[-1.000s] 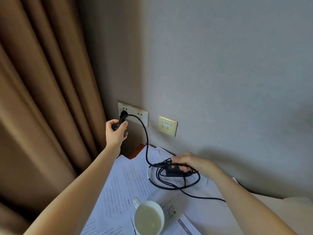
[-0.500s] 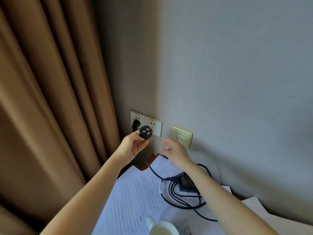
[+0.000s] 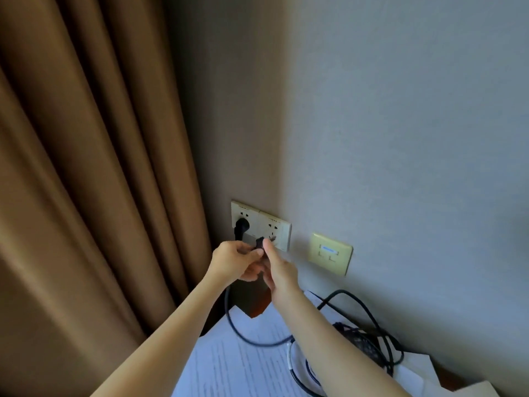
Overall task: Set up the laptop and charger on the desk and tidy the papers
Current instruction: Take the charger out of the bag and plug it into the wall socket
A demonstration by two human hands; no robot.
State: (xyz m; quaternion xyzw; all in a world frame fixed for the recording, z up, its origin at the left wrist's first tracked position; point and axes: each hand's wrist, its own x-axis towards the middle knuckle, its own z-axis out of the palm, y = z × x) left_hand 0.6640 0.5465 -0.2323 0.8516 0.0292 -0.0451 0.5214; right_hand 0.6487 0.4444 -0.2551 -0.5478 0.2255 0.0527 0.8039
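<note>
The charger's black plug (image 3: 260, 243) is held just below the cream wall socket panel (image 3: 276, 228). My left hand (image 3: 233, 262) pinches the plug from the left. My right hand (image 3: 280, 272) meets it from the right, its thumb up against the plug and its fingers curled underneath. The black cable (image 3: 252, 338) hangs from the plug and loops over printed papers (image 3: 229, 365) to the blurred charger brick (image 3: 361, 342) on the right. No laptop is in view.
Another black plug (image 3: 242, 225) sits in the panel's left socket. A cream data port plate (image 3: 330, 253) is on the wall to the right. A brown curtain (image 3: 86, 196) hangs close on the left. A red-brown desk corner (image 3: 259, 307) shows under the papers.
My right hand left the charger brick and rose to join my left hand at the plug. The plug, pulled free earlier, now sits nearer the right socket. The view moved closer to the wall.
</note>
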